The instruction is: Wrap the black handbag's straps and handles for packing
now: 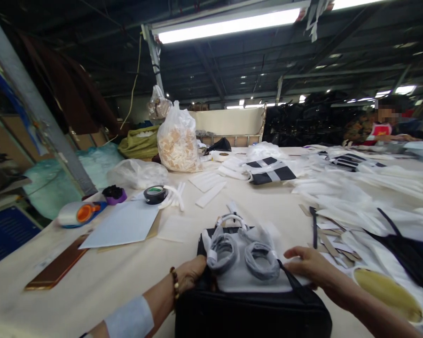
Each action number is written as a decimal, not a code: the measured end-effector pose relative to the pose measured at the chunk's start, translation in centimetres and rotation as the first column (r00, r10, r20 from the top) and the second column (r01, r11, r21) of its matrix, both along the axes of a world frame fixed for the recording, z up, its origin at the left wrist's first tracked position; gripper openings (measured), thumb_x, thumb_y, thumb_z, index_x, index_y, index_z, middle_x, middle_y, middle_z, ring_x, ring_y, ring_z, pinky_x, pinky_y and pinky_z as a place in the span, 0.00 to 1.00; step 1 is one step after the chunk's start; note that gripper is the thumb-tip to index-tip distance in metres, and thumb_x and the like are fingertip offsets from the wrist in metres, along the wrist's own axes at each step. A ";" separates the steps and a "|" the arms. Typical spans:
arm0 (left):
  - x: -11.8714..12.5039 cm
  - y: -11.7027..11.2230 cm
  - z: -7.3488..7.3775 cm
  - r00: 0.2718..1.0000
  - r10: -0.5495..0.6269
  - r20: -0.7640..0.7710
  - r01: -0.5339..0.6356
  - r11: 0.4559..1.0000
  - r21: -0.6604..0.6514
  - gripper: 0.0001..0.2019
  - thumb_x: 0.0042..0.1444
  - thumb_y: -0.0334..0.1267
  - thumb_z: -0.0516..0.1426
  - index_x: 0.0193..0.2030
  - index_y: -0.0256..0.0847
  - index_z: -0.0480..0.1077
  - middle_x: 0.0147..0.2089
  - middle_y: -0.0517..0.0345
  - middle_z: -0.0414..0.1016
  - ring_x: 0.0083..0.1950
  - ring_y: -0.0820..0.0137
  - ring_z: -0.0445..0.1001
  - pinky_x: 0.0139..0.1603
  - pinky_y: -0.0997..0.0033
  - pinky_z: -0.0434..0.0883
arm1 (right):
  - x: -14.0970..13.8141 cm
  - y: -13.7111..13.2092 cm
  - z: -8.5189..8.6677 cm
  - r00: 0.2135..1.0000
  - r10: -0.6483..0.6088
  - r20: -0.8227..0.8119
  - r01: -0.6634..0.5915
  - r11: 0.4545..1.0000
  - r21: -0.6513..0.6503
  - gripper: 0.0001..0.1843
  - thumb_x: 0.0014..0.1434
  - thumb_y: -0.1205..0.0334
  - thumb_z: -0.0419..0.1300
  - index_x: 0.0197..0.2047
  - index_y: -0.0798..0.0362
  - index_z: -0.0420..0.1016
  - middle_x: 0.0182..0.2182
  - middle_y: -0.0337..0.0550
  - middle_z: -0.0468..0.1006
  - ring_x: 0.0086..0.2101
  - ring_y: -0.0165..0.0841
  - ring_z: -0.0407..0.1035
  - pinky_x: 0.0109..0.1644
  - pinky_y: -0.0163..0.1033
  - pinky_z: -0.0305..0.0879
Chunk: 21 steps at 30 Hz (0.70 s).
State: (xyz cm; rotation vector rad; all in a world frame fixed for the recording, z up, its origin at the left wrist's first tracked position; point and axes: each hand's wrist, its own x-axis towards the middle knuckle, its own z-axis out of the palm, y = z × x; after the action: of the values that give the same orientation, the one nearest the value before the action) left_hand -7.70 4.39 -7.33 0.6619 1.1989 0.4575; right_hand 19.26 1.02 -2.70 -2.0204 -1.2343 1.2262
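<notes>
A black bag (254, 312) lies in front of me at the table's near edge. On it rest a white sheet (241, 280) and two coiled loops in clear wrap, a left loop (223, 253) and a right loop (262, 262). A white-wrapped handle (231, 217) arches at the bag's far side. My left hand (192, 273), with a beaded bracelet above it, is closed on the bag's left edge; its fingertips are hidden. At the right side, my right hand (308, 267) has thumb and fingers apart, its fingertips by a black strap (298, 284).
Left on the table (183, 225) are a brown flat strip (58, 265), a pale sheet (121, 223), black tape (155, 194) and a tape dispenser (81, 213). Scraps (338, 244) and a yellow oval piece (387, 293) lie right. A stuffed plastic bag (179, 143) stands behind; another person (373, 124) sits far right.
</notes>
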 end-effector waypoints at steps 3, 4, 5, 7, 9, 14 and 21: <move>0.4 -0.3 0.7 0.996 0.057 -0.065 -0.054 0.998 0.038 0.08 0.44 0.37 0.55 0.19 0.38 0.64 0.10 0.60 0.59 0.12 0.71 0.58 0.15 0.72 0.57 | -0.9 -0.4 0.4 0.999 0.020 -0.032 -0.020 1.000 0.004 0.16 0.40 0.62 0.55 0.36 0.58 0.67 0.17 0.35 0.66 0.19 0.27 0.60 0.17 0.28 0.49; 0.5 -0.5 1.0 0.994 0.079 -0.077 -0.074 0.996 0.059 0.07 0.44 0.37 0.55 0.20 0.38 0.65 0.10 0.61 0.60 0.13 0.71 0.58 0.16 0.72 0.58 | -1.0 -0.5 0.6 0.998 0.030 -0.049 -0.030 1.000 -0.002 0.15 0.41 0.60 0.54 0.34 0.58 0.67 0.18 0.35 0.65 0.19 0.26 0.60 0.17 0.28 0.49; 0.6 -0.6 1.2 0.991 0.102 -0.087 -0.095 0.992 0.082 0.06 0.44 0.36 0.55 0.21 0.38 0.66 0.10 0.61 0.60 0.13 0.71 0.59 0.17 0.72 0.58 | -0.9 -0.7 0.8 0.996 0.043 -0.074 -0.044 0.999 -0.007 0.15 0.42 0.58 0.54 0.33 0.57 0.68 0.17 0.35 0.65 0.19 0.26 0.60 0.18 0.28 0.49; 0.8 -0.9 1.6 0.983 0.150 -0.110 -0.135 0.982 0.131 0.04 0.44 0.35 0.55 0.22 0.37 0.67 0.11 0.61 0.61 0.14 0.72 0.59 0.19 0.72 0.59 | -0.8 -1.0 1.3 0.987 0.084 -0.139 -0.086 0.996 -0.010 0.16 0.44 0.53 0.55 0.32 0.57 0.69 0.18 0.35 0.65 0.19 0.24 0.58 0.19 0.28 0.48; 0.8 -1.0 1.7 0.970 0.195 -0.147 -0.168 0.969 0.181 0.04 0.42 0.31 0.55 0.21 0.36 0.68 0.10 0.62 0.60 0.15 0.72 0.59 0.20 0.72 0.58 | -0.6 -1.3 1.7 0.974 0.112 -0.195 -0.118 0.993 -0.017 0.17 0.44 0.50 0.57 0.32 0.56 0.70 0.18 0.34 0.66 0.18 0.23 0.57 0.20 0.29 0.48; 0.5 -0.7 0.9 0.941 0.261 -0.216 -0.190 0.934 0.304 0.07 0.38 0.24 0.53 0.15 0.35 0.67 0.10 0.62 0.59 0.16 0.72 0.58 0.20 0.73 0.54 | -0.5 -1.7 1.5 0.967 0.104 -0.235 -0.111 0.994 -0.018 0.20 0.41 0.46 0.60 0.32 0.53 0.69 0.25 0.41 0.76 0.27 0.34 0.69 0.27 0.34 0.59; -0.2 0.1 0.4 0.943 0.227 -0.243 -0.094 0.882 0.461 0.09 0.37 0.24 0.51 0.15 0.37 0.69 0.12 0.62 0.62 0.22 0.69 0.63 0.25 0.73 0.56 | 0.0 -1.3 0.6 0.985 0.142 -0.101 -0.143 0.990 -0.012 0.23 0.42 0.42 0.56 0.35 0.50 0.70 0.27 0.41 0.77 0.36 0.42 0.71 0.38 0.38 0.63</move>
State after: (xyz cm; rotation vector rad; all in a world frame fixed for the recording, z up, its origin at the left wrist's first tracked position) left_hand -7.87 4.47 -6.94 1.0548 1.4509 0.8132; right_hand 19.26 -0.29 -2.10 -1.8869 -1.3424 1.3929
